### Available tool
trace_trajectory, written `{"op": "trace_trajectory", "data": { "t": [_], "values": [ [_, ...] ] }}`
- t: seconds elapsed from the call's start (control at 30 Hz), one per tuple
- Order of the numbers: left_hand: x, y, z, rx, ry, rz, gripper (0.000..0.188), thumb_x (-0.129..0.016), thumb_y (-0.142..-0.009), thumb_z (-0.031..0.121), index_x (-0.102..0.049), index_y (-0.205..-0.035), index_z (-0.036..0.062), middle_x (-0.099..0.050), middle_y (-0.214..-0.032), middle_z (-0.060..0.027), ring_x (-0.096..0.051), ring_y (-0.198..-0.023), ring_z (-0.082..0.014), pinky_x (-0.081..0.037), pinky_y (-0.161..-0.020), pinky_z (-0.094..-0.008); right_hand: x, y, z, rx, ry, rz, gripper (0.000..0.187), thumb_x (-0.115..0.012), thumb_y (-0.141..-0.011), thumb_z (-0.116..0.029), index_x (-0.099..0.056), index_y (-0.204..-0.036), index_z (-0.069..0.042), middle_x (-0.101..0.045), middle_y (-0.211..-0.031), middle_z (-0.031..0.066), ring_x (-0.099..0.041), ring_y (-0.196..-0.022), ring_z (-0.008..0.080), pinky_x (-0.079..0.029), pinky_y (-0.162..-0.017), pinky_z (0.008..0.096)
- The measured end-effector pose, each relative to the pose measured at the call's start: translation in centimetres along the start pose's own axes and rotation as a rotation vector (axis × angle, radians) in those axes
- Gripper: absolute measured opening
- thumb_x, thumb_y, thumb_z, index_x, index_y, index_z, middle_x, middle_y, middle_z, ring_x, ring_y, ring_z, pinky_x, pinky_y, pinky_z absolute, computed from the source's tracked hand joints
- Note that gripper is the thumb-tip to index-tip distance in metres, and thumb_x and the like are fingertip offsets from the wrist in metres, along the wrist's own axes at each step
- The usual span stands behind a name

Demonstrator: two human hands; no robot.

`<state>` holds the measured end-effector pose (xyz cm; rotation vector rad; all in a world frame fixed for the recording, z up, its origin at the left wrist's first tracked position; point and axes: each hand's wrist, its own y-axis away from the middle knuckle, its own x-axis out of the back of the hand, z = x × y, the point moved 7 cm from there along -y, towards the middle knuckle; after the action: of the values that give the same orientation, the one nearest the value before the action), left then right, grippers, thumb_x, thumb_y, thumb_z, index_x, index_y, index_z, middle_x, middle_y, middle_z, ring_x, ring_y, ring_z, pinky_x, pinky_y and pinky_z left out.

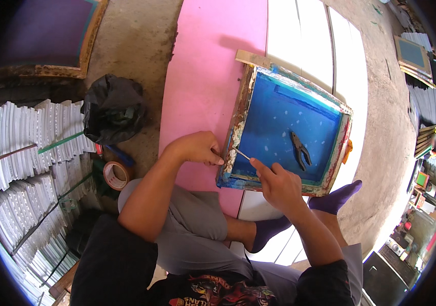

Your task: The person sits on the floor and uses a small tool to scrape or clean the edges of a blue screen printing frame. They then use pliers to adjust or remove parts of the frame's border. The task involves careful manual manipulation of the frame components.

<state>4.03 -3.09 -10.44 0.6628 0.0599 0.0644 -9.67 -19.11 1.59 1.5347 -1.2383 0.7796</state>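
Observation:
A screen-printing frame (347, 120) with worn, paint-flecked wooden sides and blue mesh (274, 127) lies tilted in front of me. My right hand (280, 186) is closed around a thin metal tool (242, 153), like a slim screwdriver; its handle is hidden in my fingers. The tool's tip meets the frame's left side. Against that side's outer edge, near the lower left corner, my left hand (197, 149) is closed with fingers curled; what it pinches, if anything, is hidden. Dark-handled pliers (300, 151) lie on the mesh, to the right of the tool.
Beneath the frame are a pink board (202, 86) and white panels (299, 35). At left are a black plastic bag (114, 109), a tape roll (116, 176) and tied stacks of white sheets (34, 127). Another framed screen (88, 43) is at upper left. My socked foot (335, 198) is near the frame's lower right corner.

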Motion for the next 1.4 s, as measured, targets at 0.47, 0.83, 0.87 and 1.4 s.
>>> {"op": "trace_trajectory", "data": {
  "t": [0.47,0.83,0.87,1.4],
  "values": [
    [-3.2,1.5,2.3,-0.115,-0.484,0.21,0.044,-0.082,-0.078,0.039,-0.075,-0.081,-0.0049,-0.068,-0.074,-0.0257,-0.069,-0.072,-0.0427,-0.053,-0.07,-0.0492,1.2,-1.1,-1.5,0.158,0.273,-0.056,0.053,-0.072,-0.085,-0.019,-0.067,-0.137,-0.025,-0.064,-0.079,0.0066,-0.069,-0.061,0.0265,-0.055,-0.051,0.042],
    [-2.4,1.7,3.3,0.009,-0.4,0.163,0.044,-0.084,-0.076,0.039,-0.076,-0.08,-0.0039,-0.067,-0.073,-0.0254,-0.069,-0.071,-0.0414,-0.053,-0.07,-0.0483,-2.0,-2.2,4.3,-0.06,-0.56,-0.222,0.044,-0.073,-0.095,-0.024,-0.067,-0.138,-0.021,-0.069,-0.078,0.012,-0.072,-0.07,0.0292,-0.057,-0.064,0.0466],
    [-2.4,1.6,3.5,-0.034,-0.41,0.157,0.045,-0.084,-0.076,0.04,-0.075,-0.079,-0.0042,-0.066,-0.07,-0.0259,-0.068,-0.068,-0.0413,-0.052,-0.067,-0.048,-2.6,-2.1,4.7,-0.034,-0.59,-0.183,0.042,-0.072,-0.095,-0.023,-0.068,-0.137,-0.021,-0.07,-0.08,0.0113,-0.071,-0.07,0.0296,-0.057,-0.064,0.0453],
    [-1.7,1.7,2.8,0.038,-0.21,0.095,0.038,-0.081,-0.083,0.031,-0.074,-0.077,-0.0052,-0.067,-0.065,-0.0201,-0.067,-0.059,-0.0292,-0.051,-0.061,-0.042,-3.5,-3.9,5.9,-0.055,-0.666,-0.351,0.033,-0.066,-0.102,-0.019,-0.073,-0.135,-0.021,-0.077,-0.115,0.0085,-0.073,-0.09,0.0244,-0.057,-0.082,0.0325]
  ]
}}
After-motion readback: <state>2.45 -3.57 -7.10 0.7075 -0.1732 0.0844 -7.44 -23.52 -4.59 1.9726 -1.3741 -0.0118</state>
